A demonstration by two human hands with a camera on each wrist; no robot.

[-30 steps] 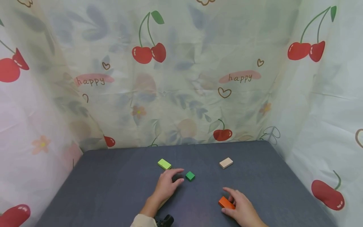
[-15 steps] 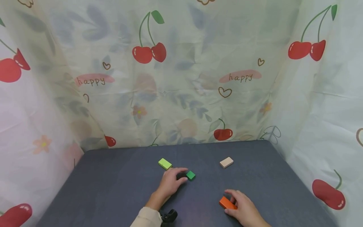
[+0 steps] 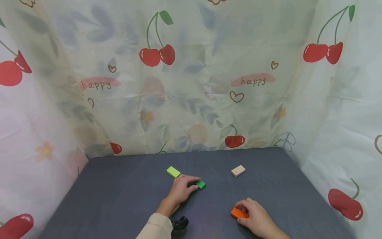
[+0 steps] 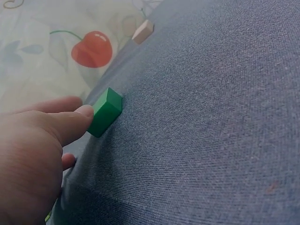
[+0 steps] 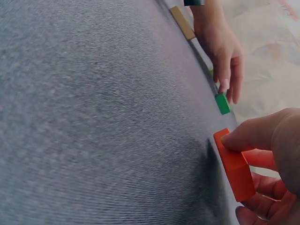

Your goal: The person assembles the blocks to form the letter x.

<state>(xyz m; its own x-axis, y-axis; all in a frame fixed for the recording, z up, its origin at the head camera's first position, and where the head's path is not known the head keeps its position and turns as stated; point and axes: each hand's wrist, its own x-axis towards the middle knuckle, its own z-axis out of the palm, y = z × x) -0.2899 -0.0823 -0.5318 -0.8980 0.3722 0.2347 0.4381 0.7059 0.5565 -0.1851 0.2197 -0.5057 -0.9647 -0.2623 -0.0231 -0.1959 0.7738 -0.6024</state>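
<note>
A small green block lies on the dark table, its left end between the thumb and fingers of my left hand. In the left wrist view, the thumb tip meets the near edge of the green block. My right hand pinches an orange rectangular block close over the table. The right wrist view shows the thumb on one face of the orange block, with fingers behind it. A lime-green block lies just beyond the left hand.
At the back right of the dark table lies a pale beige block. A tan wooden block sits by the left forearm. A black device is at the left wrist. Cherry-printed curtains surround the table's back and sides.
My left hand has moved right and slightly away, and its thumb and fingers have come onto the green block. The right hand's fingers have closed in on the orange block, which stays nearly in place.
</note>
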